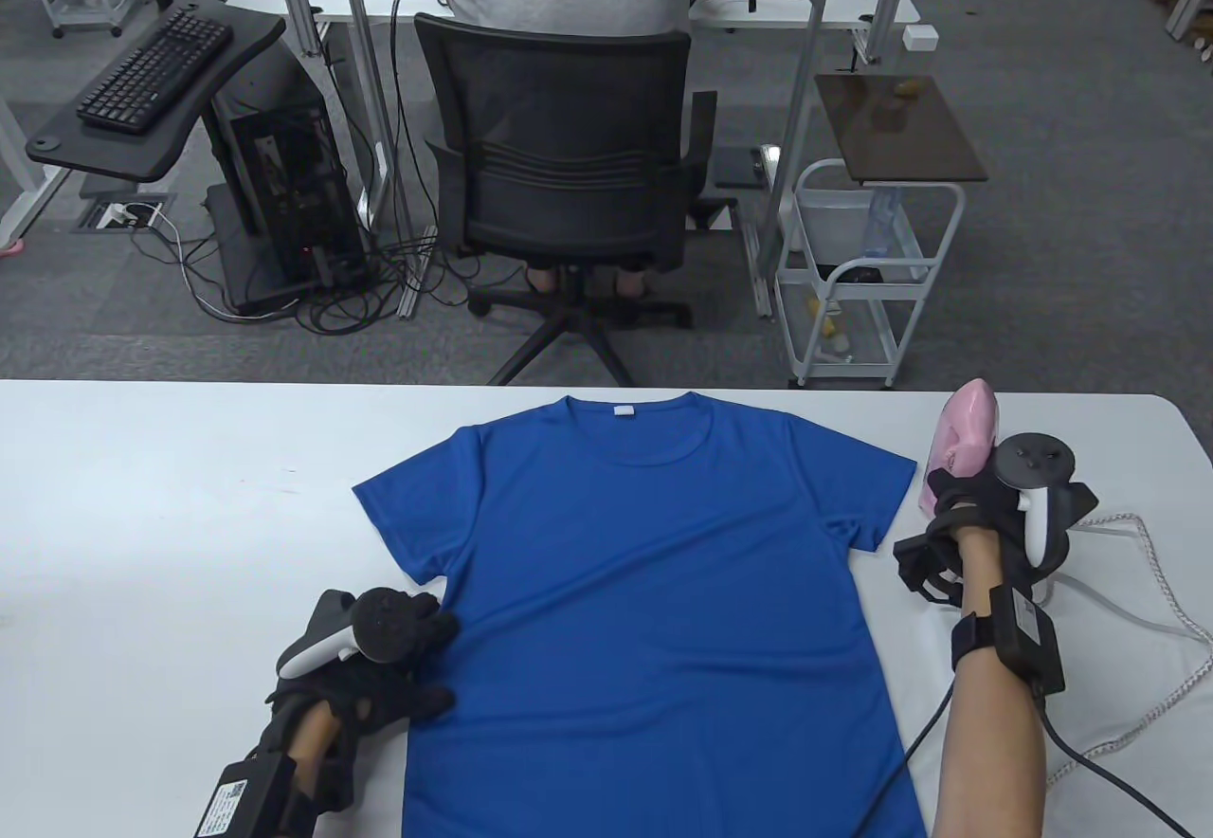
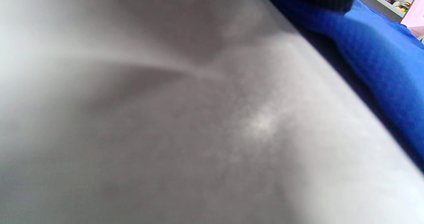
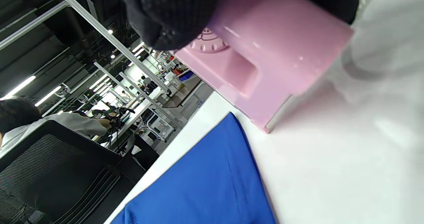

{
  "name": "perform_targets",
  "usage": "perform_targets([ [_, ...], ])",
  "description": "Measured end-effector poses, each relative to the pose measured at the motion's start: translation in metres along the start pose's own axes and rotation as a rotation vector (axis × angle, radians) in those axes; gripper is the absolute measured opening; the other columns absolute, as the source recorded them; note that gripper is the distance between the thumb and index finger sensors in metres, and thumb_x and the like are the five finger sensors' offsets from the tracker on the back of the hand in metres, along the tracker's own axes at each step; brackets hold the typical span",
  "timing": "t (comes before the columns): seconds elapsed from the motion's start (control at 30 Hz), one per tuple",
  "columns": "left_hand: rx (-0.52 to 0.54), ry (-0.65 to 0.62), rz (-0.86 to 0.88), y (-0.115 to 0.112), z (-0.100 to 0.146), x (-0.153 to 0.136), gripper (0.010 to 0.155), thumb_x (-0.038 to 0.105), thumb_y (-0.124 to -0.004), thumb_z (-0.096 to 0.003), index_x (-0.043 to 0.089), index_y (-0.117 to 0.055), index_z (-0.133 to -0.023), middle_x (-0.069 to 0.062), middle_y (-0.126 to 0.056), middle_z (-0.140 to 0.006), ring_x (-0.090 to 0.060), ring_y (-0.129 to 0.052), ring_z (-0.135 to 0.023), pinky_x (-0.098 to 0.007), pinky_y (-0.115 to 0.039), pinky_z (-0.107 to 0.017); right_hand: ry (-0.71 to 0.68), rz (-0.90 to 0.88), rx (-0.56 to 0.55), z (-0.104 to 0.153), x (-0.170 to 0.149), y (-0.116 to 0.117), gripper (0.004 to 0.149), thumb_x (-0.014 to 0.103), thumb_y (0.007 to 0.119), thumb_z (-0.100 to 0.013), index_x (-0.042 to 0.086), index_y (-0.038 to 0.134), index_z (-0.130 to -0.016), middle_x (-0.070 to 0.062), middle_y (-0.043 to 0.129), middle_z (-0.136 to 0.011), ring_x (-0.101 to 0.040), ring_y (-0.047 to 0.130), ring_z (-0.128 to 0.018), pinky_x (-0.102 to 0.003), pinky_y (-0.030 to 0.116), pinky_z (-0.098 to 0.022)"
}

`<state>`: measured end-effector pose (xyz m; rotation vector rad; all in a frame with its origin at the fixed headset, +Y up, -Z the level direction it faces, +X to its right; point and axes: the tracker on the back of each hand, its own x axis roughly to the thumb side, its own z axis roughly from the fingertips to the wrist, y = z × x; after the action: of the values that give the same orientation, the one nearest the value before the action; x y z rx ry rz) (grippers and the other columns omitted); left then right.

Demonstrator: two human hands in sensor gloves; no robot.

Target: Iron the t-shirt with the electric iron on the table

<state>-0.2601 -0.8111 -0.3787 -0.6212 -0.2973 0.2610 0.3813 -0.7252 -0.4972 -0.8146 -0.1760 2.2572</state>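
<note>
A blue t-shirt [image 1: 654, 582] lies flat on the white table [image 1: 171, 497], collar at the far side. It also shows in the left wrist view [image 2: 381, 58] and the right wrist view [image 3: 212, 181]. A pink electric iron [image 1: 962, 445] stands upright on the table, right of the shirt's right sleeve. My right hand [image 1: 957, 506] grips the iron from behind; its gloved fingers [image 3: 172, 15] wrap the pink body [image 3: 265, 52]. My left hand [image 1: 403, 634] rests on the shirt's left edge below the sleeve, fingers bent.
The iron's white cord [image 1: 1166, 610] loops on the table to the right. A black glove cable [image 1: 1099, 762] trails at the bottom right. Beyond the table's far edge stand an office chair [image 1: 569, 165] and a white cart [image 1: 867, 279].
</note>
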Motion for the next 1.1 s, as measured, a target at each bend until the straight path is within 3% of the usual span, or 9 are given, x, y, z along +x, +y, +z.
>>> perform_targets([
  [0.17, 0.003, 0.001, -0.002, 0.000, 0.000, 0.000, 0.084, 0.058, -0.073, -0.0443, 0.036, -0.022, -0.108, 0.007, -0.007, -0.114, -0.026, -0.003, -0.107, -0.049, -0.013, -0.074, 0.073, -0.068, -0.051, -0.003, -0.006, 0.003, 0.056, 0.029, 0.088, -0.034, 0.019, 0.064, -0.084, -0.008, 0.076, -0.084, -0.030, 0.094, -0.075, -0.051, 0.082, -0.056],
  [0.47, 0.004, 0.002, -0.004, 0.000, 0.000, 0.001, 0.084, 0.058, -0.073, -0.0443, 0.036, -0.022, -0.108, 0.007, -0.007, -0.114, -0.026, -0.004, -0.107, -0.049, -0.013, -0.074, 0.132, 0.048, -0.046, 0.003, -0.007, 0.006, 0.053, 0.034, 0.094, -0.035, 0.020, 0.072, -0.081, -0.006, 0.080, -0.087, -0.031, 0.093, -0.077, -0.052, 0.082, -0.054],
  [0.57, 0.003, 0.002, -0.005, 0.000, 0.000, 0.001, 0.084, 0.058, -0.073, -0.0444, 0.036, -0.022, -0.108, 0.007, -0.007, -0.114, -0.026, -0.003, -0.107, -0.049, -0.013, -0.074, 0.148, 0.075, -0.022, 0.008, -0.010, 0.005, 0.053, 0.041, 0.093, -0.036, 0.022, 0.076, -0.083, -0.005, 0.083, -0.089, -0.040, 0.092, -0.076, -0.057, 0.079, -0.054],
  [0.93, 0.006, 0.000, -0.013, -0.001, 0.000, 0.001, 0.084, 0.058, -0.072, -0.0445, 0.036, -0.022, -0.108, 0.007, -0.007, -0.114, -0.027, -0.004, -0.107, -0.050, -0.013, -0.074, 0.138, 0.073, 0.018, 0.036, -0.019, 0.007, 0.066, 0.049, 0.085, -0.042, 0.016, 0.072, -0.097, -0.016, 0.077, -0.097, -0.044, 0.089, -0.078, -0.059, 0.076, -0.056],
  [1.1, 0.013, 0.002, -0.023, -0.001, 0.000, 0.002, 0.084, 0.058, -0.072, -0.0445, 0.035, -0.022, -0.108, 0.004, -0.008, -0.115, -0.028, -0.004, -0.107, -0.051, -0.014, -0.074, 0.121, 0.100, -0.011, 0.052, -0.015, -0.010, 0.069, 0.049, 0.083, -0.043, 0.011, 0.070, -0.100, -0.021, 0.077, -0.097, -0.046, 0.088, -0.078, -0.059, 0.076, -0.056],
])
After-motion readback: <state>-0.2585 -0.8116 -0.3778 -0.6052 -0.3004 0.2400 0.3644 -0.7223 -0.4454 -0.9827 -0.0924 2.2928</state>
